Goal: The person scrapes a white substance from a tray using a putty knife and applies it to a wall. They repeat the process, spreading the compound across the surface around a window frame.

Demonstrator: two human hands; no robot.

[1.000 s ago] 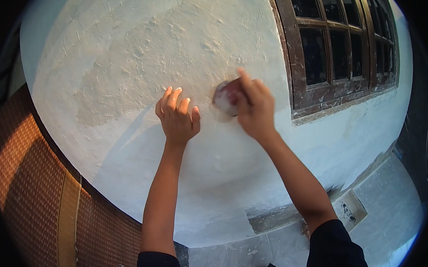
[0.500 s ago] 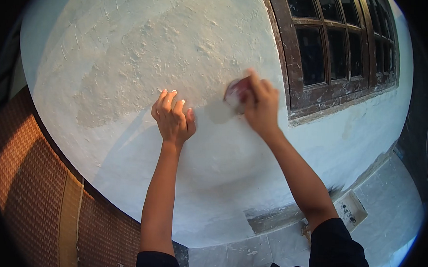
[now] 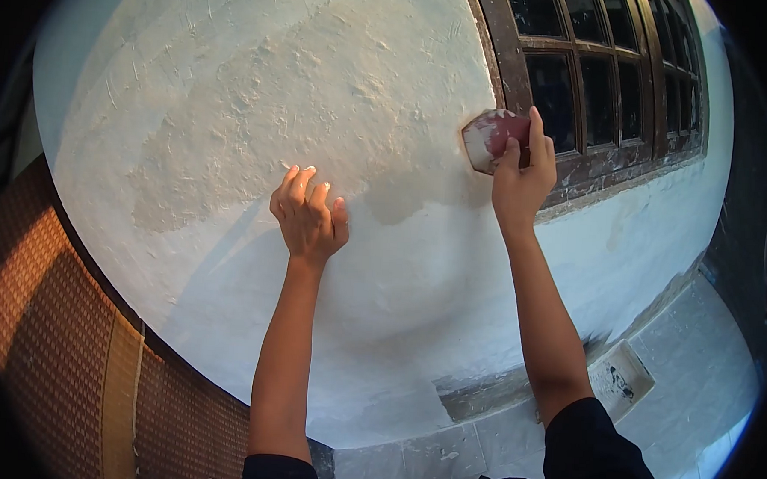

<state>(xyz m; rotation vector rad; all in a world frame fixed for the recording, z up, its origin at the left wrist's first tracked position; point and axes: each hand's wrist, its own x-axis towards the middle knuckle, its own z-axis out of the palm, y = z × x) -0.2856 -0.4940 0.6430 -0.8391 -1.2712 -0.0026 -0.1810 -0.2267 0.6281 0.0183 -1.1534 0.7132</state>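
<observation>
My right hand (image 3: 524, 179) grips a dark red scraper (image 3: 496, 140) smeared with white paste, its face against the wall beside the window frame. My left hand (image 3: 307, 215) is raised at the wall with fingers apart and bent, white paste on the fingertips, and nothing in it. Around and above both hands, the white wall (image 3: 382, 282) has a rough, greyish patch (image 3: 278, 98) of textured coating. A smoother damp-looking area lies between the hands.
A brown wooden window (image 3: 608, 87) with dark panes is at the upper right. A white tray (image 3: 622, 380) with dark marks rests on the grey tiled floor (image 3: 694, 373) at the lower right. Woven brown matting (image 3: 63, 328) stands at the lower left.
My right hand and the scraper have moved right and slightly up, from the middle of the wall to the window frame's edge. My left hand has barely moved.
</observation>
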